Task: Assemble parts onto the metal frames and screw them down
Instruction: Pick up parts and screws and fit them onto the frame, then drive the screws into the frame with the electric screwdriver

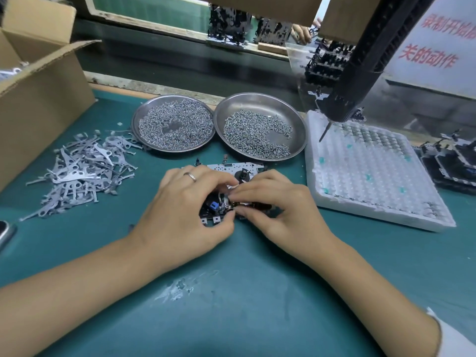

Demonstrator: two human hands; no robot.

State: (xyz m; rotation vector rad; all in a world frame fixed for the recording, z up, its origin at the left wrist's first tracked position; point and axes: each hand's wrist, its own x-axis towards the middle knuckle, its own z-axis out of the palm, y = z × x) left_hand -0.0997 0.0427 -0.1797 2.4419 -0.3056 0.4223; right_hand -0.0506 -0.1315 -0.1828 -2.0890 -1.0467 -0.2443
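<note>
A metal frame [226,168] with black and blue parts lies flat on the green mat, mostly covered by both hands. My left hand [180,210], a ring on one finger, curls over the frame's left side with fingertips on its near edge. My right hand [280,207] pinches a small part at the frame's middle, thumb and forefinger together. A heap of grey stamped metal levers [82,171] lies to the left. Two round steel dishes hold screws: the left dish [173,122] small ones, the right dish [260,126] longer ones.
A hanging black electric screwdriver [345,99] points down over a white foam tray [371,173] at right. Finished black assemblies [453,161] sit at far right. An open cardboard box [38,104] stands at left. A conveyor runs along the back.
</note>
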